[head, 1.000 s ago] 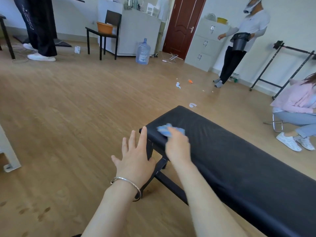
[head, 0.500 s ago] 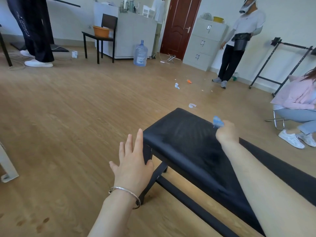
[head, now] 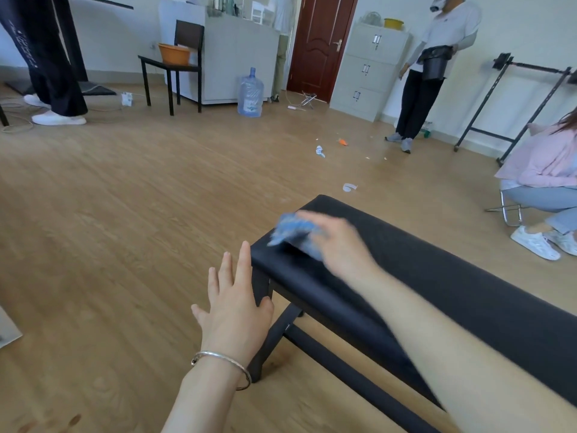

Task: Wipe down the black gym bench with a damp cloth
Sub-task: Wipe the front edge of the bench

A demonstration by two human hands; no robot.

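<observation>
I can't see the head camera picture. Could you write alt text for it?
A motion-blurred right hand holds a blue cloth on the end of a black gym bench. The left hand, wearing a silver bangle, is spread open beside the bench's corner, above a wooden floor. Other people stand and sit farther back.

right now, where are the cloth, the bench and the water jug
blue cloth (head: 293,229): head view, middle of the blurred, bunched fabric
black gym bench (head: 452,285): head view, bare top of the pad
blue water jug (head: 250,95): head view, middle of its body
</observation>
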